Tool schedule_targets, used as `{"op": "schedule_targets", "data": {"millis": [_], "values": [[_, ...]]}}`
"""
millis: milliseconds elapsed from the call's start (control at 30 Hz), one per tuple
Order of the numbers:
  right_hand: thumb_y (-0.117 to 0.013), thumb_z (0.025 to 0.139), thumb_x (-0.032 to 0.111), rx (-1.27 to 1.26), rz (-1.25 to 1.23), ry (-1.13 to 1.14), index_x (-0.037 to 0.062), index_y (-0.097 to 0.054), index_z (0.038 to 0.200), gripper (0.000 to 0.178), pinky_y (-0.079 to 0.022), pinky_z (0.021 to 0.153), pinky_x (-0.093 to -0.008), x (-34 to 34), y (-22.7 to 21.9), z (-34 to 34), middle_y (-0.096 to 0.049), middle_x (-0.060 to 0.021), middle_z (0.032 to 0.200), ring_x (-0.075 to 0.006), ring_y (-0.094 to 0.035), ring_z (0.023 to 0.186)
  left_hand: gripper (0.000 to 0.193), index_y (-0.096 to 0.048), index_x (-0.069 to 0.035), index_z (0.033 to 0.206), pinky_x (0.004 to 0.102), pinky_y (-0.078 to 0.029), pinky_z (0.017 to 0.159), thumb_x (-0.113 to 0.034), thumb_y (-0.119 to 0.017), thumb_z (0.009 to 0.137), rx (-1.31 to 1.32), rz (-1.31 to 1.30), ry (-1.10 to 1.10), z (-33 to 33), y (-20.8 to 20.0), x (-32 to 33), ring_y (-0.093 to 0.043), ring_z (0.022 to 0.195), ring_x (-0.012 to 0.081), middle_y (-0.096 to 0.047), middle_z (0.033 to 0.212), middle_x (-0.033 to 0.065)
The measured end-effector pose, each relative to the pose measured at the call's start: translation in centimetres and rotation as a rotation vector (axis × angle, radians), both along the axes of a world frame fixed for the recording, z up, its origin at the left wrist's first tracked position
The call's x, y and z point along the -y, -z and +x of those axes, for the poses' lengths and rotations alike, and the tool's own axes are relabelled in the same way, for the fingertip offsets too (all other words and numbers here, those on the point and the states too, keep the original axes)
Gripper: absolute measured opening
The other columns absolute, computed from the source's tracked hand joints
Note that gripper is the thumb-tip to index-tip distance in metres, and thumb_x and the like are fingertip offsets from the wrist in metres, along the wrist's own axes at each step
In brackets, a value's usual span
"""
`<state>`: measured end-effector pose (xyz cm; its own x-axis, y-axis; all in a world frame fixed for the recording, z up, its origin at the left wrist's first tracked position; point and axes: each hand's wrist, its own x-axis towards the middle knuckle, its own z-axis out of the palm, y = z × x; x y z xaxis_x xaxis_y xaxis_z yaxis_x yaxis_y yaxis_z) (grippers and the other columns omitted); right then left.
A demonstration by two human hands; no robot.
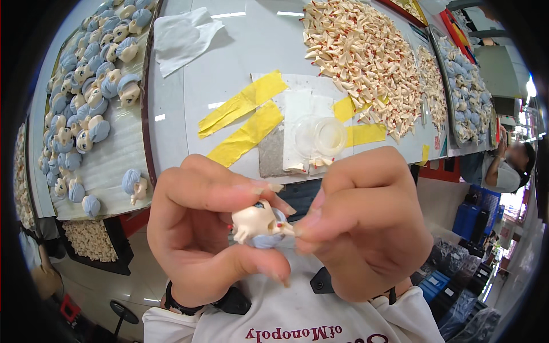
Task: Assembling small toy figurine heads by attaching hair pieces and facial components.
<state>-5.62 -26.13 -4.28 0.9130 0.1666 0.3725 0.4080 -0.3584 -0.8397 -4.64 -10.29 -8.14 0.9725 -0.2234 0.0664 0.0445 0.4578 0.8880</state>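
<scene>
Between the thumb and fingers of my left hand (189,223) is a small doll head (251,220), cream with pale blue hair and a painted eye. It lies tilted on its side, and a tiny red tip shows at its left edge. My right hand (372,223) pinches a small pointed cream piece (286,230) against the right side of the head, by an opening there. The piece's far end is hidden by the fingertips. Beyond my hands, a clear round plastic cup (325,136) stands on a board, with a few small cream pieces (320,162) near it.
A tray (128,171) of blue-haired doll heads is on the left. A large heap of red-tipped cream pieces (366,63) covers the far right. Yellow tape strips (246,103) and a white cloth (186,37) lie on the table. Another person (506,171) is at the right.
</scene>
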Motion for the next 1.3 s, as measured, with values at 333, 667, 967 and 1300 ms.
{"op": "schedule_targets", "data": {"millis": [333, 667, 967, 1300], "values": [[-0.072, 0.066, 0.000, 0.096, -0.112, 0.050, 0.0097, -0.062, 0.080, 0.020, -0.039, 0.058, -0.0241, -0.1, 0.7, 0.0, -0.057, -0.0040, 0.077, -0.0148, -0.051, 0.067, 0.056, -0.051, -0.001, 0.091, 0.0262, -0.050, 0.073, -0.028, -0.085, 0.056, -0.063, 0.025, -0.070, -1.2, 0.4, -0.4, -0.058, 0.077, 0.0147, -0.053, 0.083, 0.0070], [-0.075, 0.063, 0.008, 0.187, -0.162, 0.029, 0.0100, -0.065, 0.076, 0.017, -0.040, 0.060, -0.0262, 0.8, 0.9, 1.1, -0.058, -0.0029, 0.076, -0.0161, -0.051, 0.067, 0.053, -0.053, 0.000, 0.095, 0.0209, -0.045, 0.071, -0.008, -0.085, 0.054, -0.178, -0.043, -0.011, -1.0, -0.5, -0.1, -0.057, 0.077, 0.0115, -0.058, 0.084, 0.0090], [-0.066, 0.073, 0.014, 0.214, -0.224, -0.107, 0.0033, -0.064, 0.100, 0.029, -0.048, 0.073, -0.0309, 0.6, -0.2, 1.0, -0.063, -0.0103, 0.096, -0.0223, -0.061, 0.086, 0.077, -0.036, -0.001, 0.111, 0.0209, -0.043, 0.063, -0.014, -0.086, 0.055, -0.334, -0.022, -0.069, -0.4, -2.1, 1.3, -0.055, 0.072, 0.0110, -0.056, 0.086, 0.0082], [-0.056, 0.074, -0.004, 0.051, -0.578, 0.708, 0.0048, -0.060, 0.105, 0.033, -0.047, 0.074, -0.0290, 21.8, -5.9, 3.0, -0.061, -0.0122, 0.102, -0.0238, -0.060, 0.084, 0.021, -0.051, 0.004, 0.105, 0.0320, -0.048, 0.077, -0.011, -0.053, 0.090, 0.303, 0.437, -0.013, 0.5, -4.2, -4.7, -0.057, 0.088, 0.0238, -0.056, 0.098, 0.0173]]}}
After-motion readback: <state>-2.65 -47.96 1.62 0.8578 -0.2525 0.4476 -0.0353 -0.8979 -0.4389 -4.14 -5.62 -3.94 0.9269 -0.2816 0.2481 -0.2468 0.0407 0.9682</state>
